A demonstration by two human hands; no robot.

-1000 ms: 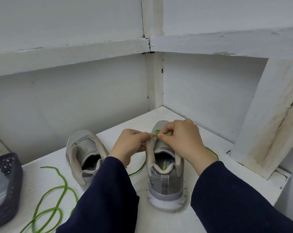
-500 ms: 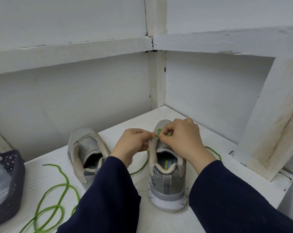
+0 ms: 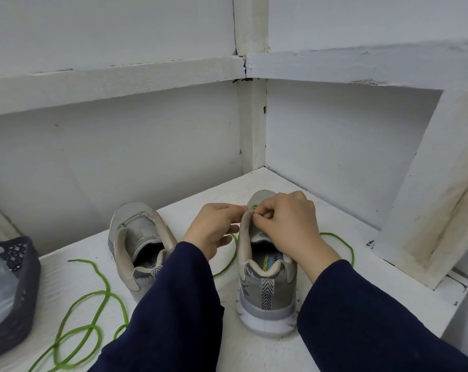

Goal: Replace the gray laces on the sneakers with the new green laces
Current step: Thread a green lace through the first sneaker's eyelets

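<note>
Left hand [image 3: 214,232] and right hand [image 3: 286,224], fingers in a pinch on green lace [image 3: 254,206] atop one sneaker [image 3: 267,291] (second sneaker [image 3: 139,237] beside)

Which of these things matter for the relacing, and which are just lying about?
In use: held sneaker, its green lace, other sneaker, loose green lace, left hand, right hand.
Lying about: dark basket.

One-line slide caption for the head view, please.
Left hand grips the sneaker upper while right hand pinches the green lace; second sneaker and spare lace lie beside.
</note>
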